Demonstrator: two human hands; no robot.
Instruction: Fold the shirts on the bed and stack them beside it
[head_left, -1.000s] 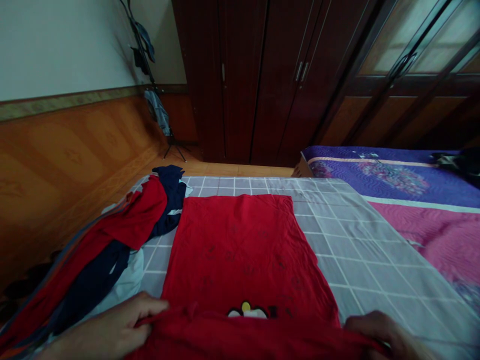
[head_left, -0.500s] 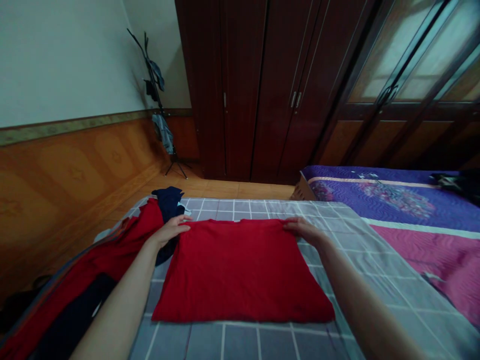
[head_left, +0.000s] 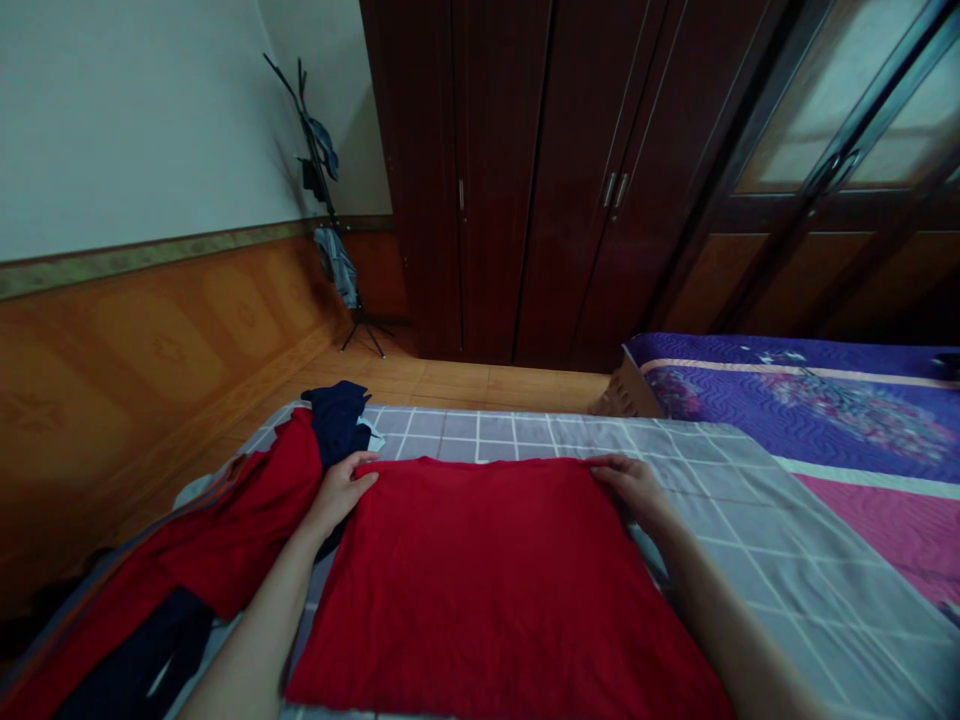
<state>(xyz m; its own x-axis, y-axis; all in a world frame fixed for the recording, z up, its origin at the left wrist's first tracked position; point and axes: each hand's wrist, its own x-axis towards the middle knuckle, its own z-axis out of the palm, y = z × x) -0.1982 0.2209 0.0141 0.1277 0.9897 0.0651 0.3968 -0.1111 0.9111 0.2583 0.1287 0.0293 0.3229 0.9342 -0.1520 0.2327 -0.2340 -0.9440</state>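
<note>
A red shirt is spread in front of me over the grey checked bed sheet, its sleeves not showing. My left hand pinches its far left corner between thumb and fingers. At the far right corner, my right hand grips the cloth the same way. The far edge is drawn fairly straight between both hands. The near edge runs down to the bottom of the view. Beside my left forearm lies a heap of red and navy clothes.
A second bed with a purple and pink cover stands at the right. Behind are a dark wooden wardrobe and a coat stand with hats and cloth on it. A brown basket sits between bed and floor.
The red shirt now looks larger, its near edge closer to me and its far edge slightly lower in view. Both hands stay at its far corners. The view has turned slightly left.
</note>
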